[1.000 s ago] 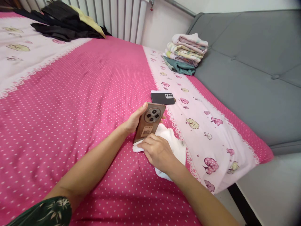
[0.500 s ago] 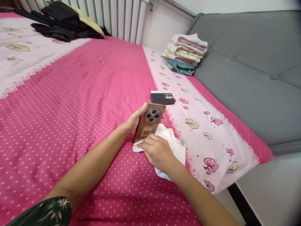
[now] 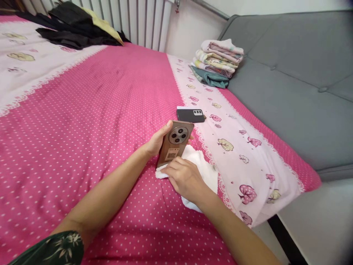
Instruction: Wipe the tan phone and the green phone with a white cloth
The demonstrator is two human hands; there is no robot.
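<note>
My left hand (image 3: 157,141) is closed around a brown smartphone (image 3: 168,145), its thumb along the left edge and fingertips showing at the right edge. The phone is tilted, back towards me, with a round camera ring at the top and a label lower down. At its bottom end my right hand (image 3: 183,178) pinches a white cloth (image 3: 202,165) against the phone. The rest of the cloth lies spread on the bed under and beside that hand. Just beyond the held phone, a black smartphone (image 3: 186,115) lies camera side up on the bed.
A pink dotted bedspread (image 3: 110,103) with pale printed bands covers the bed. Folded cloths (image 3: 219,60) are stacked by the grey padded headboard (image 3: 289,81). Dark clothes (image 3: 74,27) lie at the far left, before a white radiator (image 3: 138,22).
</note>
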